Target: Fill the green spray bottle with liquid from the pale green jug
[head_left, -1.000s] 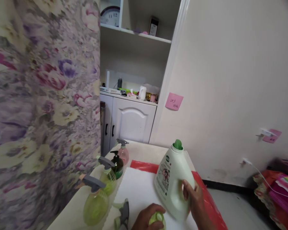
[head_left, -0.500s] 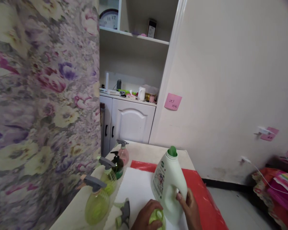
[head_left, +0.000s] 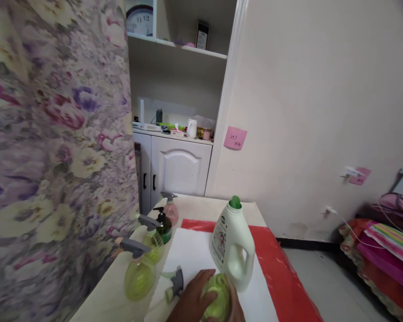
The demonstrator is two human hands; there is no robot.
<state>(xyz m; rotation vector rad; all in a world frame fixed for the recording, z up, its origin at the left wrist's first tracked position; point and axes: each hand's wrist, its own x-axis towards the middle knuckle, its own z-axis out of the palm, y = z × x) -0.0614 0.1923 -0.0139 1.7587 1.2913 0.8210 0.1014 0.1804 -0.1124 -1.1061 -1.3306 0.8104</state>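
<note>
A white detergent jug (head_left: pixel 233 250) with a green cap stands upright on the white mat (head_left: pixel 188 255), and no hand is on it. Right in front of it at the bottom edge is a small round green bottle (head_left: pixel 217 296). My left hand (head_left: pixel 191 302) wraps its left side. Only a strip of my right hand (head_left: pixel 237 306) shows, and it cups the bottle's right side. A loose grey spray head (head_left: pixel 175 285) lies on the mat just left of my left hand.
Along the table's left edge stand two green spray bottles (head_left: pixel 139 275) (head_left: pixel 152 243), a dark pump bottle (head_left: pixel 164 228) and a pink spray bottle (head_left: pixel 171 212). A red plastic sheet (head_left: pixel 282 277) lies under the mat. A floral curtain (head_left: pixel 53 156) hangs left; bedding (head_left: pixel 386 250) lies right.
My right hand set the tilted jug upright on the mat, let go of its handle and came down onto the green bottle beside my left hand. The view shifted right.
</note>
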